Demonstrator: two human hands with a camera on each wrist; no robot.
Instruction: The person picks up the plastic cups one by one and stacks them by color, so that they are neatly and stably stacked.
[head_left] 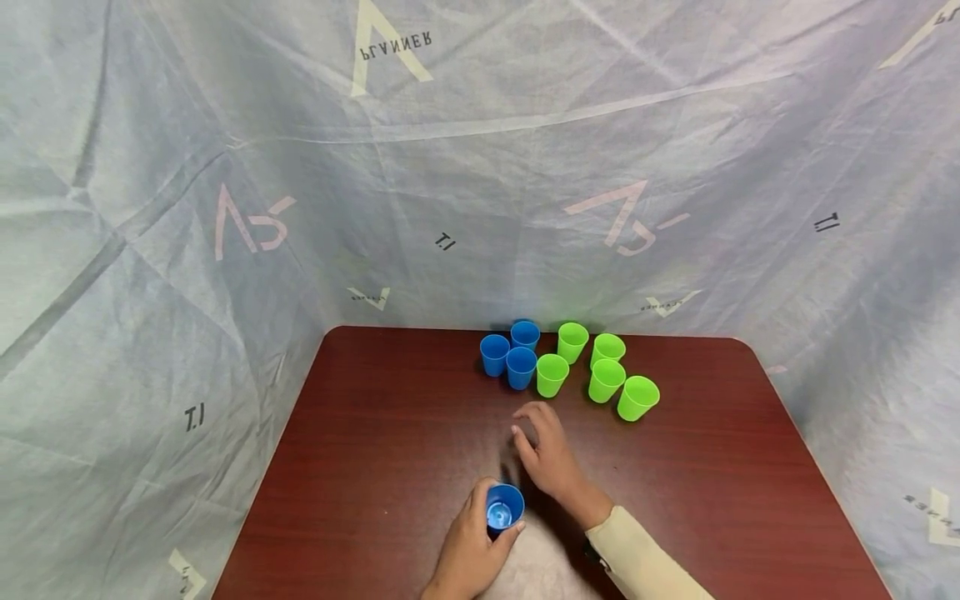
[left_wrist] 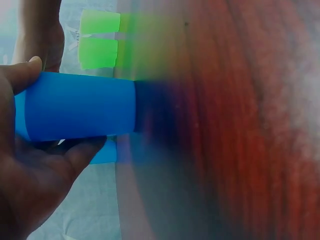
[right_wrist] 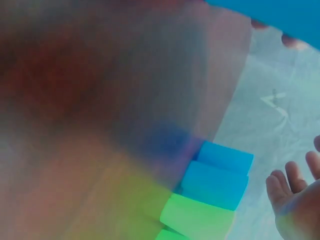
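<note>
My left hand [head_left: 471, 546] grips a blue plastic cup [head_left: 505, 507] near the front of the table, its mouth facing up. In the left wrist view the thumb and fingers wrap the sides of that blue cup [left_wrist: 82, 107]. My right hand [head_left: 553, 457] hovers above the table beyond and right of the held cup, fingers loosely bent and holding nothing. The right wrist view shows the same right hand [right_wrist: 300, 200] apart from any cup. Farther back stand several blue cups [head_left: 521, 369] and, to their right, several green cups [head_left: 552, 376], all upright.
The dark red-brown table [head_left: 375, 450] has rounded far corners. Grey printed cloth [head_left: 510, 183] hangs behind it and along both sides. The green cups spread toward the right, the outermost green cup [head_left: 637, 398] standing nearest the front.
</note>
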